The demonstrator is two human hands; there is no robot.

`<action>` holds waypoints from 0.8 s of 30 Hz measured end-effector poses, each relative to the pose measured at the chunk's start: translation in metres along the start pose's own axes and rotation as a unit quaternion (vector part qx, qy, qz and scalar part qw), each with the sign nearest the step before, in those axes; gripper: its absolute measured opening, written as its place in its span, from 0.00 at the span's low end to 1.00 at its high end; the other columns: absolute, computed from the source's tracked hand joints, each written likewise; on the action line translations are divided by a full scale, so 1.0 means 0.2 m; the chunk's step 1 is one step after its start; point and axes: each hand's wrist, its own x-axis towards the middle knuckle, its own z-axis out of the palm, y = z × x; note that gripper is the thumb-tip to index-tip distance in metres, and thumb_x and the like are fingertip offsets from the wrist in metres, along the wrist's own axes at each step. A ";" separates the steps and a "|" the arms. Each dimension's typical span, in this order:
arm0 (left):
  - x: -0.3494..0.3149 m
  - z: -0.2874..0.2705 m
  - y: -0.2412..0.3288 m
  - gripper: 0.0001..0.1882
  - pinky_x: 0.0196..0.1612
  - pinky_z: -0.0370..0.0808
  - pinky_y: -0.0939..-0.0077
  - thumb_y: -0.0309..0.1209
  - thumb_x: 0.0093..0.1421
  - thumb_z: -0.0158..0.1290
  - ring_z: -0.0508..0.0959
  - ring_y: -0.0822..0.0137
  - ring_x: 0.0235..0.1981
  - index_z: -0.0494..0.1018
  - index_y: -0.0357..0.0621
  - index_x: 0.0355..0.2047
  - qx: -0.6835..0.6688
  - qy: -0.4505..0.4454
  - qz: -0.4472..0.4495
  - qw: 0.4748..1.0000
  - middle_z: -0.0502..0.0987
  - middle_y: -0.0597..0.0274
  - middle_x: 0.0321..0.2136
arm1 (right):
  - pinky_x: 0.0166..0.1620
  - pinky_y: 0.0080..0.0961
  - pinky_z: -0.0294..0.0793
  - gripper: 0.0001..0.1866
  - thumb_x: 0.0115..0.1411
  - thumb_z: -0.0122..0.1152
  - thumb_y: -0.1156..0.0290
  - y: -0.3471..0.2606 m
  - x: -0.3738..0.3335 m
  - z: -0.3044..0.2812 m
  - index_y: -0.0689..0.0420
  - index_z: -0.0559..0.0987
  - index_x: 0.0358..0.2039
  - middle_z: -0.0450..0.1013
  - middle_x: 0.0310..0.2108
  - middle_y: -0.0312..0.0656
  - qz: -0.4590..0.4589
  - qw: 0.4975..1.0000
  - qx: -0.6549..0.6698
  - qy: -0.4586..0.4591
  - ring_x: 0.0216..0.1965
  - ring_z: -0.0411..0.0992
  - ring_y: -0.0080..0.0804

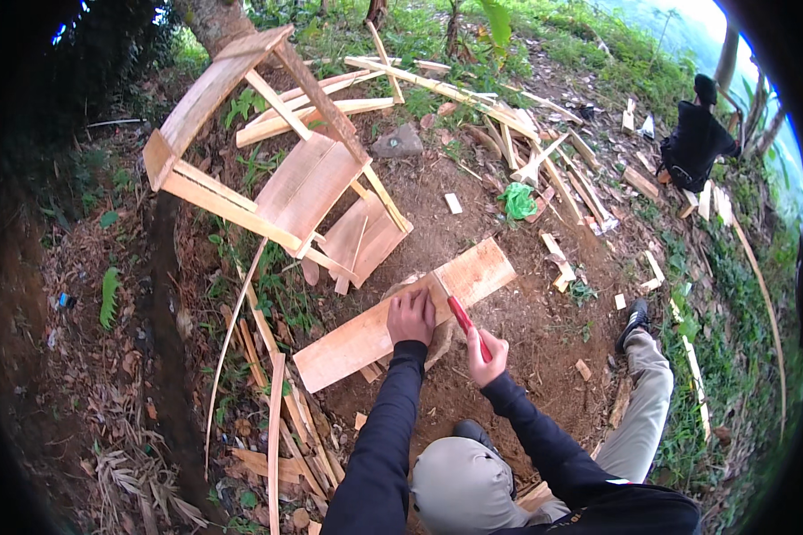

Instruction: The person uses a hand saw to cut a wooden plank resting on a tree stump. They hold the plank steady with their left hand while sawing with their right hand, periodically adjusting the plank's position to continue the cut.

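A wide, pale wooden board (pixel 357 346) lies slantwise in front of me across what looks like a rounded stump or log (pixel 441 342). My left hand (pixel 411 317) presses flat on the board near its middle, fingers stretched out. In my right hand (pixel 488 356) is a red-handled saw (pixel 462 315), gripped with the fingers wrapped round it. Its thin blade points away from me and meets the board just right of my left hand. Seen almost edge-on, the blade hardly shows. My bent knee (pixel 459 481) is close below the board.
A wooden chair-like frame (pixel 308 183) stands at the upper left. Long wood strips (pixel 275 446) lie at my left, and more sticks and offcuts (pixel 589 192) cover the ground at the right. A green plastic bag (pixel 517 201) rests there. Another person (pixel 698 138) sits at the far right.
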 end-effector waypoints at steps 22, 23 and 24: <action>0.02 0.00 0.03 0.08 0.43 0.75 0.64 0.28 0.58 0.59 0.76 0.56 0.37 0.83 0.43 0.38 -0.005 0.001 0.028 1.000 0.79 0.59 0.34 | 0.20 0.30 0.68 0.07 0.64 0.59 0.74 0.03 -0.02 -0.05 0.62 0.82 0.38 0.69 0.14 0.49 -0.021 1.000 0.021 -0.004 0.13 0.72 0.38; -0.01 0.01 0.04 0.08 0.42 0.75 0.64 0.29 0.58 0.60 0.77 0.56 0.37 0.83 0.43 0.38 -0.009 -0.006 0.026 1.000 0.79 0.59 0.34 | 0.20 0.31 0.68 0.06 0.64 0.59 0.74 0.06 0.00 -0.04 0.62 0.82 0.37 0.69 0.15 0.50 -0.008 1.000 0.009 -0.017 0.13 0.72 0.39; -0.01 0.00 0.03 0.08 0.42 0.76 0.64 0.29 0.58 0.60 0.77 0.56 0.37 0.83 0.43 0.38 -0.007 -0.009 0.025 1.000 0.79 0.59 0.34 | 0.21 0.32 0.68 0.06 0.64 0.59 0.74 0.08 0.00 -0.04 0.62 0.81 0.37 0.69 0.15 0.51 0.000 1.000 0.003 -0.031 0.14 0.72 0.41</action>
